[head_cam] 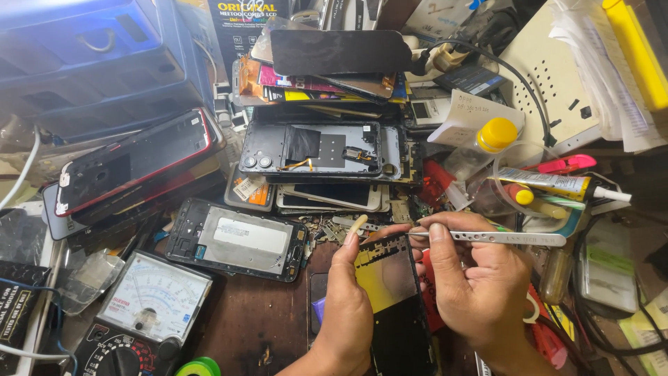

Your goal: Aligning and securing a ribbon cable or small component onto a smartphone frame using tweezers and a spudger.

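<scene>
My left hand (348, 306) comes up from below, fingers curled shut in a grip, thumb stretched straight up along the edge. My right hand (473, 278) sits just beside it, palm turned inward, thumb and forefinger pinched together, remaining fingers folded.

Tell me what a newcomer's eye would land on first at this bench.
First the two hands at bottom centre: the left hand grips a phone frame while the right hand works thin metal tweezers at its top edge. Behind them rises a stack of opened phones, and an analog multimeter lies at bottom left.
</scene>
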